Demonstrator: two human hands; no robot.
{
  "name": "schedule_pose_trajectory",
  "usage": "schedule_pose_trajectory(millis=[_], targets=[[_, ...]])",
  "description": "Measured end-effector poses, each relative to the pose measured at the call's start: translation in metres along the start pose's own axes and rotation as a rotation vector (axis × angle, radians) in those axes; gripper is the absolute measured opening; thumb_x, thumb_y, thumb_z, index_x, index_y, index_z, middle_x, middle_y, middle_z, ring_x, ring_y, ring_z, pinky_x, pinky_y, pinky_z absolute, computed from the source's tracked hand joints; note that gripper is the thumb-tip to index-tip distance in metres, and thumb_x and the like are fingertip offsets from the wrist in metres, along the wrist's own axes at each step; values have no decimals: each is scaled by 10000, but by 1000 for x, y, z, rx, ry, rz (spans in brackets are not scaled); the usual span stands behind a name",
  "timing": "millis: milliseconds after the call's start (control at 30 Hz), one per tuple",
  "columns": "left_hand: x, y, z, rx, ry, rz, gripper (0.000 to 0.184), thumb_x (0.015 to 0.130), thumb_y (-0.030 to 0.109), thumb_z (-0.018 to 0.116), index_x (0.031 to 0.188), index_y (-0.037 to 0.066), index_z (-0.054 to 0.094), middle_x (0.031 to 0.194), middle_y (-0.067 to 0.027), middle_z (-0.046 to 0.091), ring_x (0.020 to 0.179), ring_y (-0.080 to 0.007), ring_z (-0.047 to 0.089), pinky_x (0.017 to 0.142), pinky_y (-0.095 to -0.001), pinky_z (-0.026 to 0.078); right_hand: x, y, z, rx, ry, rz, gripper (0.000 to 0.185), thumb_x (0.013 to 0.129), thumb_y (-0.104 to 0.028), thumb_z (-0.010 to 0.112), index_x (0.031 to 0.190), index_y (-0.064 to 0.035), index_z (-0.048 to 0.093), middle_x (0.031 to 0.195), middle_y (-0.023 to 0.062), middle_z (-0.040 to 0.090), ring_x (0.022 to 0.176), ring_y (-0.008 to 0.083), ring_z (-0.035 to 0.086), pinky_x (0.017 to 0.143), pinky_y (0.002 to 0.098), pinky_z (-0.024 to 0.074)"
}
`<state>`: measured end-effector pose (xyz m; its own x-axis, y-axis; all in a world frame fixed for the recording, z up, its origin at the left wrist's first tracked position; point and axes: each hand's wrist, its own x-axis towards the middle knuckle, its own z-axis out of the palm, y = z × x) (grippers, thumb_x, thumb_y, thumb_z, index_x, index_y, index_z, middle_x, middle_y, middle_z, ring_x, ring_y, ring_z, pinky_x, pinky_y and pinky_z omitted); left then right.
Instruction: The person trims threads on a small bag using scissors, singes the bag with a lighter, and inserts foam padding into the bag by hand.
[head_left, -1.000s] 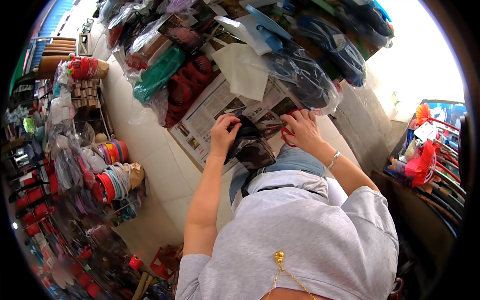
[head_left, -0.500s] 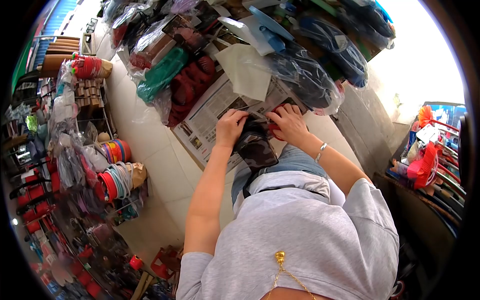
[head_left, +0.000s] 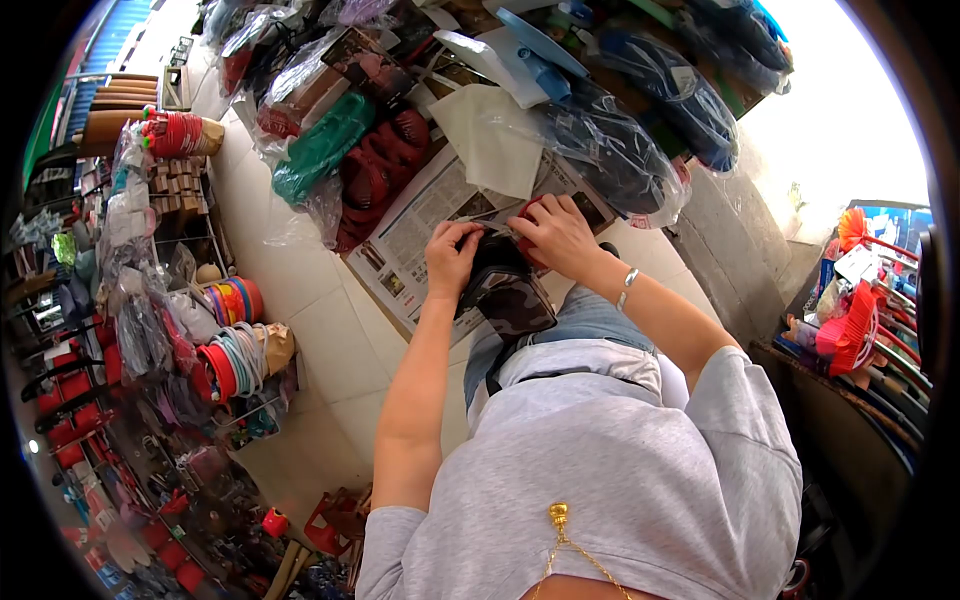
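A black item with a brown-grey camouflage pattern [head_left: 512, 303] rests upright in the lap; whether it is a shoe or a pouch I cannot tell. At its far left edge my left hand [head_left: 452, 262] is closed in a pinch, thumb against fingers, and what lies between the fingertips is too small to name. Red-handled scissors [head_left: 530, 250] are in my right hand [head_left: 562, 238], whose fingers curl over the red loops at the item's far right edge. The scissors' blades are mostly hidden. Both hands are over a newspaper [head_left: 420, 215].
Beyond the newspaper are dark red shoes [head_left: 385, 170], a green shoe in plastic [head_left: 322, 147], a cream cloth [head_left: 490, 140] and bagged dark blue shoes [head_left: 610, 150]. Stacked wares with coiled hose [head_left: 245, 362] line the left. Red brushes [head_left: 848, 330] stand at right.
My right hand has shifted left and slightly away from the body with the scissors, closer to my left hand. My left hand has moved slightly left; the camouflage item stays in place.
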<state>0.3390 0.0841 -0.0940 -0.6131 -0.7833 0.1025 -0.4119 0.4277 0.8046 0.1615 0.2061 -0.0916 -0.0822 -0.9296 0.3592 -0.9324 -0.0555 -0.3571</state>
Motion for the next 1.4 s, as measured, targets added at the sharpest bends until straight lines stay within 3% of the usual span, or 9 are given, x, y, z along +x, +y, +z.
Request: schedule_pose_trajectory(millis=[300, 500, 1200, 1400], targets=[[0, 11, -1, 69, 49, 67, 122, 749, 46, 719, 871, 54, 725, 754, -63, 554, 716, -191, 565, 643, -291, 455, 11, 0, 1, -54, 13, -119, 166, 770, -149, 583, 928, -171, 630, 817, 18, 582, 857, 187, 544, 786, 304, 396], [-4, 12, -2, 81, 92, 54, 109, 767, 73, 713, 876, 75, 725, 744, -77, 567, 668, -213, 564, 610, -309, 454, 12, -1, 1, -33, 16, -129, 165, 773, -150, 586, 927, -180, 637, 801, 13, 586, 858, 181, 549, 791, 298, 397], [-6, 14, -3, 98, 114, 72, 102, 778, 74, 705, 879, 75, 722, 739, -74, 568, 656, -212, 564, 596, -306, 449, 21, -1, 2, -55, 4, -169, 61, 772, -156, 574, 830, -173, 588, 823, 29, 592, 886, 183, 565, 821, 309, 388], [-7, 16, -4, 81, 118, 57, 100, 779, 71, 702, 877, 74, 721, 743, -76, 572, 663, -217, 571, 602, -307, 454, 20, 3, 3, -46, 18, -199, 37, 785, -158, 565, 812, -168, 588, 768, 28, 605, 817, 182, 591, 799, 307, 418]])
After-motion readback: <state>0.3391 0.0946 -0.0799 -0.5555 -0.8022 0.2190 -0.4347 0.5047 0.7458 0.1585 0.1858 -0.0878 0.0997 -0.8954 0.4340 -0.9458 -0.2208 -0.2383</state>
